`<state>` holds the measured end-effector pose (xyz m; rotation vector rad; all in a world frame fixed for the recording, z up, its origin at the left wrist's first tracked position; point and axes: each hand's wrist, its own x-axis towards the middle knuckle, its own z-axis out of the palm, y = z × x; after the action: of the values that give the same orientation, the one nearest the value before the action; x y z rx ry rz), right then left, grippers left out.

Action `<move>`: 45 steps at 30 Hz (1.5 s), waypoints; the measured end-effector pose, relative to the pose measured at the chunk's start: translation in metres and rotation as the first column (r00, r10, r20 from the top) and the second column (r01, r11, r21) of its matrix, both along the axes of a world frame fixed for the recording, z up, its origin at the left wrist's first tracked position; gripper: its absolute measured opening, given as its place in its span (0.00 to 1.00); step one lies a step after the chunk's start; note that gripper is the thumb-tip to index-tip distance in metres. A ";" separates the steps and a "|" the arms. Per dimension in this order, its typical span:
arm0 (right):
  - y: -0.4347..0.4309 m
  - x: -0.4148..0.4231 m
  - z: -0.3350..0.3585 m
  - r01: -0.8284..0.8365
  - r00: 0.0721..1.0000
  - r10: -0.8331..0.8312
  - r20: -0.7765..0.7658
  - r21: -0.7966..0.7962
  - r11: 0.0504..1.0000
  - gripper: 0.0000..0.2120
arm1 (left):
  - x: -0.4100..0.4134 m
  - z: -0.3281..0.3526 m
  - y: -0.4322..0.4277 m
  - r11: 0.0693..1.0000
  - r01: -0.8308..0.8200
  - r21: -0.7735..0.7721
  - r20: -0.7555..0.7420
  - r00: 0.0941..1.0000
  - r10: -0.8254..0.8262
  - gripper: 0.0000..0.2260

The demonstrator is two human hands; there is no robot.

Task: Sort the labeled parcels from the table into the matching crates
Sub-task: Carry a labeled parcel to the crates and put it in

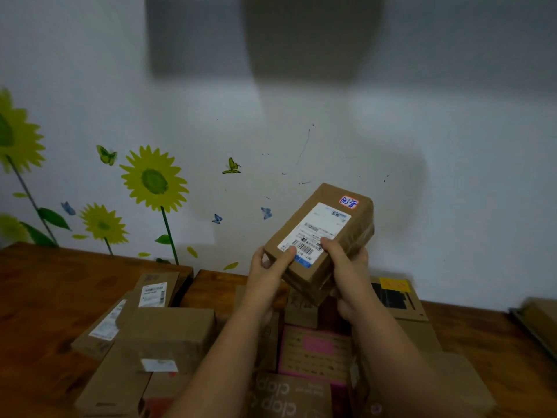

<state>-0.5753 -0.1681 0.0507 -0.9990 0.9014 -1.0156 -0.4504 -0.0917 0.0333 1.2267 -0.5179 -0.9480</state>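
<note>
There are two hands, a left hand and a right hand, and one raised parcel bearing two stickers: one white label and one small red-edged tag. On the two tables lie at least nine more parcels, blurred and overlapping so the count is unsure: about seven brown boxes, one pink box and one yellow-patched box. The wall carries four sunflowers, one cut by the frame's edge, and five butterflies: two green butterflies and three blue butterflies.
</note>
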 end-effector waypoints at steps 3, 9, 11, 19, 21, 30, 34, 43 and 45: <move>0.009 0.008 -0.007 0.010 1.000 -0.011 -0.005 -0.047 0.999 0.41 | -0.007 -0.004 -0.005 0.995 0.013 -0.103 -0.269 0.962 -0.041 0.22; 0.010 -0.005 -0.019 -0.113 0.993 0.114 0.007 -0.023 0.993 0.54 | 0.010 -0.006 -0.007 0.992 0.026 -0.127 -0.232 0.971 -0.055 0.20; 0.004 -0.016 -0.011 -0.105 0.994 0.105 -0.023 -0.009 0.994 0.63 | 0.026 -0.008 -0.005 0.990 0.024 -0.141 -0.261 0.964 -0.060 0.25; -0.014 -0.049 0.029 -0.256 0.960 0.255 -0.113 -0.003 0.967 0.17 | 0.060 0.011 0.008 0.983 0.102 -0.151 -0.310 0.940 -0.145 0.28; -0.013 -0.048 0.026 -0.255 0.963 0.257 -0.084 0.028 0.966 0.15 | 0.060 0.016 0.008 0.984 0.110 -0.142 -0.290 0.945 -0.148 0.26; -0.008 -0.031 -0.002 0.033 0.982 -0.038 0.187 0.026 0.999 0.17 | 0.019 0.008 0.000 0.999 -0.011 -0.053 -0.155 0.988 0.002 0.52; 0.013 -0.016 -0.012 0.041 0.980 -0.025 0.198 -0.079 0.996 0.23 | -0.017 0.008 -0.008 0.992 -0.001 -0.129 -0.211 0.977 -0.027 0.42; 0.029 -0.025 -0.037 -0.225 0.969 0.227 0.100 -0.032 0.974 0.46 | -0.001 0.023 -0.015 0.947 -0.096 -0.305 -0.164 0.985 0.048 0.17; 0.016 -0.035 -0.034 -0.197 0.977 0.198 0.079 -0.017 0.980 0.57 | 0.006 0.024 -0.014 0.941 -0.077 -0.329 -0.190 0.982 0.013 0.17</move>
<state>-0.6108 -0.1521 0.0164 -1.0266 0.7171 -0.8852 -0.4446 -0.1055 0.0572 0.8310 -0.4775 -0.8829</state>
